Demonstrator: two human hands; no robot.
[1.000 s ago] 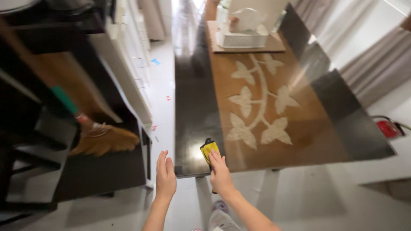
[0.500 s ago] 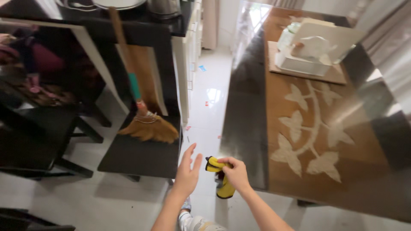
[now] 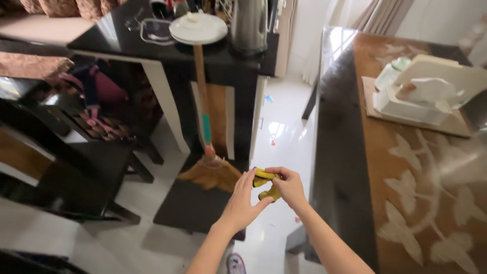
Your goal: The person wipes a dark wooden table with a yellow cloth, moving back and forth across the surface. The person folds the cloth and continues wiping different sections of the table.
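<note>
Fingers (image 3: 280, 176) of both the right hand (image 3: 289, 186) and left hand (image 3: 243, 203) pinch a crumpled yellow cloth (image 3: 266, 183), with the table (image 3: 340, 167) just to their right.

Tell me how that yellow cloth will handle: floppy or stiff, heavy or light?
Probably floppy: the yellow cloth bunches into folds between the right hand and the left hand. Likely light, since fingertips alone carry it. It should not roll or slip much; the crumpled fabric looks soft.
</note>
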